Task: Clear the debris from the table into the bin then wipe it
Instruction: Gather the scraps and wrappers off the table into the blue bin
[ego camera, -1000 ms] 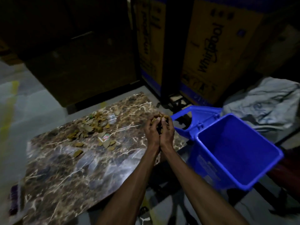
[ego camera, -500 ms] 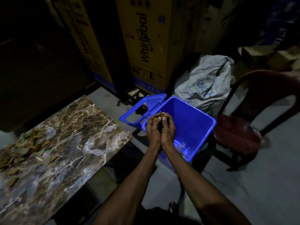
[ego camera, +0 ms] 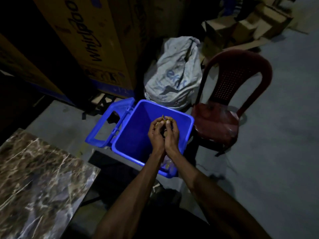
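My left hand [ego camera: 155, 133] and my right hand [ego camera: 171, 135] are cupped together, fingers curled round a clump of brown debris [ego camera: 165, 119] that pokes out between the fingertips. Both hands hover directly over the open blue bin [ego camera: 127, 135], whose lid [ego camera: 110, 123] hangs open on its left side. Some scraps lie in the bin's bottom near my wrists. The brown marble table [ego camera: 39, 178] fills the lower left; the part in view shows no debris.
A dark red plastic chair [ego camera: 222, 125] stands right beside the bin. A grey sack [ego camera: 174, 73] leans behind the bin. Tall cardboard appliance boxes [ego camera: 82, 40] line the back left, and loose cartons [ego camera: 241, 28] lie at the back right. Grey floor stretches right.
I have turned right from the table. My cupped hands carried the debris from beside the table's edge to above the middle of the bin. The debris pile on the table has left the view.
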The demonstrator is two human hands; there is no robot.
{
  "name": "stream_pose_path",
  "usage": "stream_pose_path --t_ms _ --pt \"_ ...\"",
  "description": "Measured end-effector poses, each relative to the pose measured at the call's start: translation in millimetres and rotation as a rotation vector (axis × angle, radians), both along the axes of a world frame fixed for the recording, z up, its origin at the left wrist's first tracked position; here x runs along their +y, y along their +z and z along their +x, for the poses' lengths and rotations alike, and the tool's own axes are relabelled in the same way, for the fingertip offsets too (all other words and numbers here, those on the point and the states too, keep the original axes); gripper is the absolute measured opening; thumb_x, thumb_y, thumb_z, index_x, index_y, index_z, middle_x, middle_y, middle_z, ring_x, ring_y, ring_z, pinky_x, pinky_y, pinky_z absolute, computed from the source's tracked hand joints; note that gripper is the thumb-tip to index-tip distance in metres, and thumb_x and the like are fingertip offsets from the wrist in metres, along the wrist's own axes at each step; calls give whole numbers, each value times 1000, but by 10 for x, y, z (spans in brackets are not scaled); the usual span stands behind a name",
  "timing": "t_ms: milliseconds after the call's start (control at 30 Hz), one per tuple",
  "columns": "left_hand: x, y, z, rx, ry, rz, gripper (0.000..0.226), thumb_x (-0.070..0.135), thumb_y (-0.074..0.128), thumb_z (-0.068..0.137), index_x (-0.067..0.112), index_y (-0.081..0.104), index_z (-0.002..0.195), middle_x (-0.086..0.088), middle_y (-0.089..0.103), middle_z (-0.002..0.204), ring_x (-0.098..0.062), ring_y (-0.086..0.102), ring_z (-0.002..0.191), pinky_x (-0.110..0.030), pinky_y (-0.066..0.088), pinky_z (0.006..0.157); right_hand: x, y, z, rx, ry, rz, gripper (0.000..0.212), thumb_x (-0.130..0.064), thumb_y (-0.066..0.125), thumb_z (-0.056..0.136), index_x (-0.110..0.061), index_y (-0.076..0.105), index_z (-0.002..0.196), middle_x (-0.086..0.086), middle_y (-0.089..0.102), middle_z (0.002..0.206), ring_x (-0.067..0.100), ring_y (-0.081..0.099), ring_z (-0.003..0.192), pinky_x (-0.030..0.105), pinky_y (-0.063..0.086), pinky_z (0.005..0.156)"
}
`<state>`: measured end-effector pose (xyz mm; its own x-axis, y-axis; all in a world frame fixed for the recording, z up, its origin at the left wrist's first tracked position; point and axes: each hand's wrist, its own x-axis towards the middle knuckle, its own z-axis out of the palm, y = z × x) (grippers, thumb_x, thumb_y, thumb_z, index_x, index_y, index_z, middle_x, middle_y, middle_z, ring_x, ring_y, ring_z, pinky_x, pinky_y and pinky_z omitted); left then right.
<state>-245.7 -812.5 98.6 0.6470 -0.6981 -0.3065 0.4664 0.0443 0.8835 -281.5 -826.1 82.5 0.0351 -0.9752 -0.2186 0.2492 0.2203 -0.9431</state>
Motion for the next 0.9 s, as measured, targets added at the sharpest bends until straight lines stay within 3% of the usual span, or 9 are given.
stream_pose_path --t_ms 133,300,400,500,567,700,800,900 --pt "-278 -211 48 91 30 60 23 -7 57 93 -8 64 115 -17 71 105 -20 69 91 -27 57 82 -363 -144 -43 93 64 46 15 -9 51 107 -4 65 113 6 72 102 7 70 88 21 55 79" --pt "-458 -675 429 112 38 197 22 -3 63 92 4 68 112 -14 71 101 -19 67 88 -27 55 79 -743 -526 29 198 137 152 14 -12 57 104 -18 70 107 7 73 103 15 69 92 31 56 83" --pt "-498 -895 608 170 104 317 19 1 67 91 13 70 105 -11 72 98 -23 65 91 -37 51 87 -917 -780 39 263 212 214 16 -13 61 99 -22 71 109 16 74 113 26 69 100 42 55 93" --pt "-493 -1073 701 274 193 381 17 7 67 94 15 69 108 -9 71 98 -25 63 97 -40 49 92 -1108 -963 97 326 316 261 21 -4 60 99 -19 72 107 14 74 104 26 68 95 44 53 93" --pt "-531 -1111 727 336 246 395 22 10 63 97 10 67 119 -10 71 104 -24 64 97 -40 50 95 -1250 -1016 123 331 389 292 21 0 60 97 -15 73 103 15 73 101 23 68 89 40 53 88" --pt "-580 -1032 652 411 373 410 33 15 54 104 8 60 135 0 65 118 -16 59 109 -33 46 100 -1557 -1172 137 380 523 329 20 4 61 95 -4 74 109 15 73 109 5 68 83 17 53 79" --pt "-566 -971 490 413 433 460 30 23 52 105 17 63 132 6 63 127 -16 55 122 -39 38 111 -1715 -1256 104 369 639 367 23 -1 61 96 -7 75 114 10 74 110 17 67 97 20 54 82" --pt "-561 -968 263 456 541 468 24 21 52 105 20 64 125 8 66 118 -13 59 109 -34 47 96 -1816 -1345 43 368 748 411 22 -2 61 97 -10 76 112 -4 75 102 19 65 100 26 52 88"
